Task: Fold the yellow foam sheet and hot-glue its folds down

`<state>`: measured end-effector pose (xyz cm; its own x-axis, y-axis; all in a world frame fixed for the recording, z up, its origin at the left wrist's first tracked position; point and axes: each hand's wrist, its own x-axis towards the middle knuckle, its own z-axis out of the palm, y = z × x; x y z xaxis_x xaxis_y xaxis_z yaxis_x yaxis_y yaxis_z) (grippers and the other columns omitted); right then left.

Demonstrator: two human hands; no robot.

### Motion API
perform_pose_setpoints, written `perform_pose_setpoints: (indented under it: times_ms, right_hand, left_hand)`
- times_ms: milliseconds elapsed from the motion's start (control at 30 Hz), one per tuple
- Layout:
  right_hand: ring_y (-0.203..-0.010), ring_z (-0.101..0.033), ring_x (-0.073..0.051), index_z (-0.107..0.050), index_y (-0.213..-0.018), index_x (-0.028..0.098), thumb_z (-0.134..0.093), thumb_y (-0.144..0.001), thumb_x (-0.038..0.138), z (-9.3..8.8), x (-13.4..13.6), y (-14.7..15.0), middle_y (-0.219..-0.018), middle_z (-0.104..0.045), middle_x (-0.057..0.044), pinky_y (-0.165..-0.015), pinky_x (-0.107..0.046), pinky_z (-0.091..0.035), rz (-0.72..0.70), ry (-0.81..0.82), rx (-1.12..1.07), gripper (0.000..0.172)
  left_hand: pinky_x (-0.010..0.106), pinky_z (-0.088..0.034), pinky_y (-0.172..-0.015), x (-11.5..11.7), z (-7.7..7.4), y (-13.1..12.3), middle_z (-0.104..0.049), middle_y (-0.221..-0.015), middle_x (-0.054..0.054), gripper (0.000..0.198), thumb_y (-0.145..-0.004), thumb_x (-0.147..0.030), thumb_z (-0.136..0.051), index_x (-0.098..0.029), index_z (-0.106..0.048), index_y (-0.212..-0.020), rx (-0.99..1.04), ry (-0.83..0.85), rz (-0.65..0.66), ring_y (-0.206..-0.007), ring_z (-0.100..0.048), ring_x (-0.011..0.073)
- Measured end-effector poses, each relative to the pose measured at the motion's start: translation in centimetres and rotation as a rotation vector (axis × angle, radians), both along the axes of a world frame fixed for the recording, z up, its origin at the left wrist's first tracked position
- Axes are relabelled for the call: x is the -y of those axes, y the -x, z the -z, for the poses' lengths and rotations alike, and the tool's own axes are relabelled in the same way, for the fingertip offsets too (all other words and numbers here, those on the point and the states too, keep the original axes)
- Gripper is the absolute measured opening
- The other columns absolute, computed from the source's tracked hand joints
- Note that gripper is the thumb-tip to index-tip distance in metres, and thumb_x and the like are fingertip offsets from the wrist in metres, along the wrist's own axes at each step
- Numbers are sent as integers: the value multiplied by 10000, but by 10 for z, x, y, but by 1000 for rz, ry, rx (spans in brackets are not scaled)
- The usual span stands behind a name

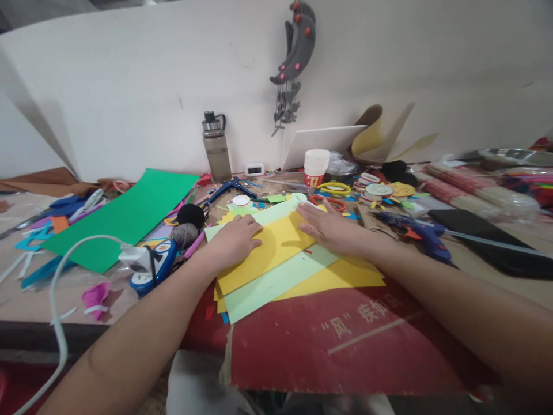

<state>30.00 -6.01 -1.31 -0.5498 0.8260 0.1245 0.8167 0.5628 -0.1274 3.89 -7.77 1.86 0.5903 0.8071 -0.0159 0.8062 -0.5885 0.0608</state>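
Observation:
A yellow sheet (272,248) lies over a pale green sheet (268,291), with more yellow paper under them, all on a red board (345,346) with printed characters. My left hand (235,241) rests on the left part of the top yellow sheet, its fingers bent and pointing inward, nothing visible in them. On the right, my right hand (326,227) lies over the sheet's upper right end with its fingers stretched out. A thin white stick-like item shows beside its fingertips; whether the hand touches it is hard to tell.
A green sheet (129,219) and a blue power strip (158,265) with a white cable are at the left. Behind stand a bottle (217,153) and paper cups (317,164). A blue glue gun (425,236) and a black phone-like slab (496,242) lie at the right.

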Motion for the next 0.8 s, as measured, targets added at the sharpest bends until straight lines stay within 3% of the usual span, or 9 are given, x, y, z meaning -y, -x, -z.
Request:
perform_pose_setpoints:
  times_ms: [167,267,367,467,533,633,700,800]
  right_hand:
    - [-1463,-272,-251,-415,-1483,190,-159,-1013,491,5,-2,23,-1540,-397,-127,-1190,-555,-105,-233,10,-9,614]
    - [-1435,-331,-289,-469,-1439,137,-195,-1014,464,6,-8,16,-1486,-464,-175,-1178,-598,-89,-117,-2,9,602]
    - [-1452,-282,-325,-412,-1468,94,-223,-1007,457,4,-12,6,-1523,-392,-212,-1164,-635,-80,18,-62,-43,616]
    - [-1475,-228,-292,-332,-1514,120,-238,-1001,489,1,-7,8,-1574,-300,-184,-1184,-596,-69,-24,-89,-132,639]
    - [-1456,-287,-274,-393,-1488,156,-295,-994,487,-2,-2,14,-1554,-358,-158,-1193,-572,-82,-67,-109,-206,602]
    - [-1289,-524,-256,-618,-1280,211,-409,-975,379,-10,3,21,-1347,-616,-111,-1129,-504,-318,11,-170,-387,406]
    - [-1058,-653,-233,-709,-1059,226,-476,-944,302,-17,5,21,-1092,-736,-77,-954,-405,-477,111,-182,-487,271]
    - [-818,-679,-201,-714,-857,225,-513,-932,310,-26,6,20,-864,-750,-45,-751,-317,-503,199,-122,-493,231]
  left_hand:
    - [388,-373,-1017,0,2,0,-571,-1211,121,406,-951,-372,-453,-169,-604,-1269,19,-10,15,-1144,-496,259]
    - [391,-361,-1035,0,1,1,-564,-1228,117,424,-947,-389,-451,-175,-614,-1276,18,9,9,-1164,-492,265]
    - [398,-367,-1043,1,-2,1,-559,-1260,116,478,-936,-476,-451,-192,-613,-1285,37,30,-12,-1182,-491,272]
    - [401,-366,-1052,4,0,-1,-535,-1317,121,552,-918,-543,-459,-196,-569,-1332,65,4,-21,-1211,-480,278]
    - [418,-357,-1062,4,4,-5,-520,-1343,115,562,-920,-555,-451,-217,-538,-1361,73,-23,-25,-1234,-460,283]
    - [464,-345,-1067,2,11,-9,-524,-1345,94,522,-934,-561,-418,-270,-547,-1347,64,-48,-57,-1248,-436,296]
    - [480,-346,-1061,0,15,-10,-529,-1340,93,517,-934,-571,-410,-277,-559,-1332,61,-59,-83,-1241,-438,303]
    - [475,-355,-1055,-1,16,-10,-534,-1335,101,529,-934,-576,-407,-255,-569,-1322,78,-77,-91,-1226,-453,299]
